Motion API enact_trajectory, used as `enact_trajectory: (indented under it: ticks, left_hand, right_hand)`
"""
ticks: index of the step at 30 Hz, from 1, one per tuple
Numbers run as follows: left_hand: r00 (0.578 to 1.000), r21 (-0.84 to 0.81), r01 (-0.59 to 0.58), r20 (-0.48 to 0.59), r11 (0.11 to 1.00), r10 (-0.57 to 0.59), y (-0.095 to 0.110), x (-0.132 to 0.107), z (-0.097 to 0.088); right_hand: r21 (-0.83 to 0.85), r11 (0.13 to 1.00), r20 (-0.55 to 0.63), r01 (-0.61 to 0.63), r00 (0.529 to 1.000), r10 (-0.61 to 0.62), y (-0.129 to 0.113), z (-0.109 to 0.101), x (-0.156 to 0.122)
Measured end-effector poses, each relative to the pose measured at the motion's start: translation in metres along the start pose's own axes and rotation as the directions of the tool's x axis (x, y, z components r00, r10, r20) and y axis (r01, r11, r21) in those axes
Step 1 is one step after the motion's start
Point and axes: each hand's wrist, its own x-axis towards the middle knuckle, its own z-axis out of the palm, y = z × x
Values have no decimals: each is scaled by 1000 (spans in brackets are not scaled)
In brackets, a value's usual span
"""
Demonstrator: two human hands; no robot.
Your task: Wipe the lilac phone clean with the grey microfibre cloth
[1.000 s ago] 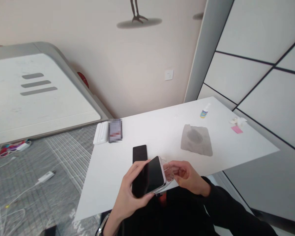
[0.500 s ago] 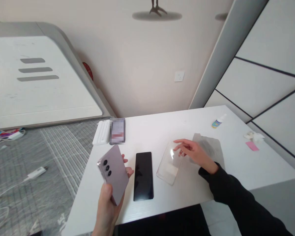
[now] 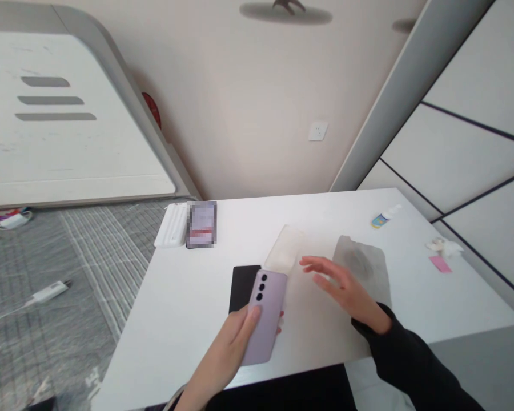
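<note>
While the left hand is wrapped round a slim lilac phone, thumb on its back, the right hand is empty, fingers loosely spread near a clear, flat phone case. Lilac phone is over the near part of the white rectangular table, back with three black lenses facing up, partly covering a black, flat, rectangular device. Clear case is just past the phone's top end; can't tell if they touch. Grey square cloth lies beyond the right hand, small white-capped bottle with blue-yellow label further back, pink paper slip right of the cloth.
</note>
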Motion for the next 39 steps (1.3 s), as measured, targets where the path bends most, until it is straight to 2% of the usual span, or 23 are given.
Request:
enact_trajectory:
  ticks: [3,5,8,12,15,18,22,25,30,34,37,39]
  left_hand:
    - [997,223,-75,47,972,66,4,12,21]
    - [992,350,-124,39,928,118,6,21,33]
    - [977,526,-160,-37,835,211,6,27,47]
    - [925,739,-185,-92,648,368,-7,26,63]
    - [884,837,-201,-68,509,462,-21,25,72]
    - [834,899,-202,-50,389,549,-33,26,74]
    - [770,940,-224,9,258,638,-39,26,70]
    - [733,950,-249,59,187,677,-41,28,67]
    - [708,955,-271,113,121,698,-45,31,63]
    - [715,958,-257,101,125,691,-47,31,61]
    - [728,959,-240,74,153,682,-46,24,61]
    - [743,955,-237,60,179,667,-45,17,61]
  right_hand:
    - [71,996,66,-46,997,41,7,19,-29]
    - [107,991,56,-78,996,72,19,26,-37]
    - [142,984,-17,-104,994,107,45,24,-39]
    - [118,986,-95,-118,987,129,65,17,-41]
    - [29,994,-123,-110,986,113,63,16,-48]
    - [-131,987,-196,-95,978,69,58,9,-55]
    - [-341,934,-385,-109,922,-33,65,-14,-55]
    - [-449,888,-447,-103,886,-123,77,-31,-48]
    - [-523,852,-383,-30,901,-204,89,-43,-36]
    - [-507,859,-293,66,925,-244,74,-32,-39]
    - [-494,844,-102,206,951,-292,52,-8,-48]
    - [-493,816,54,300,947,-315,41,10,-54]
